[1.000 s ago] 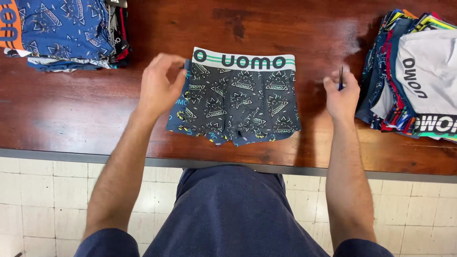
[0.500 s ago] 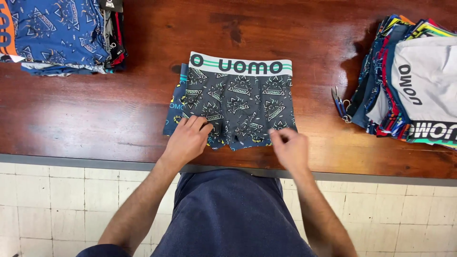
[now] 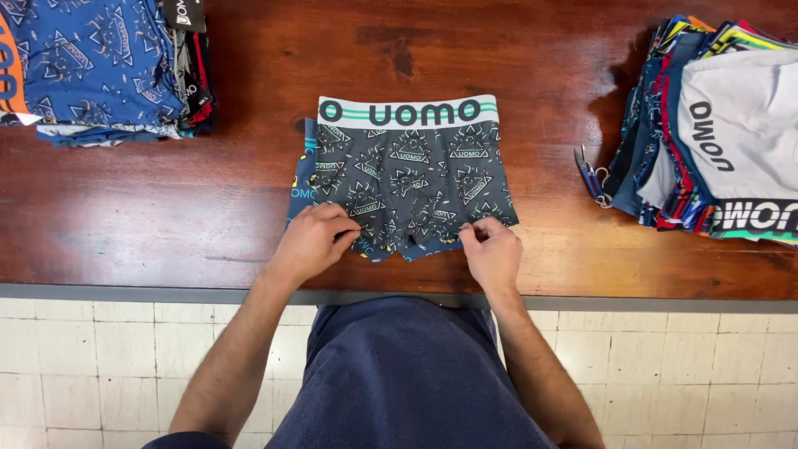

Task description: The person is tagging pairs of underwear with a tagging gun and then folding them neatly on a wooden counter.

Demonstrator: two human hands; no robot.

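Observation:
A pair of dark grey patterned boxer briefs (image 3: pixel 411 175) with a white and green waistband lies flat on the brown wooden table (image 3: pixel 166 208), waistband away from me. My left hand (image 3: pixel 314 241) pinches the lower left leg hem. At the lower right leg hem, my right hand (image 3: pixel 492 249) grips the fabric the same way. A second, blue-edged garment (image 3: pixel 301 179) peeks out from under the left side of the briefs.
A folded stack of blue patterned underwear (image 3: pixel 100 66) sits at the far left. A loose pile of mixed-colour underwear (image 3: pixel 715 133) lies at the right, with small blue thread snips (image 3: pixel 588 176) beside it. The table's front edge (image 3: pixel 125 291) runs just below my hands.
My right hand put the snips down by the right pile. Both hands came down from the sides of the briefs to the bottom hems and now grip them.

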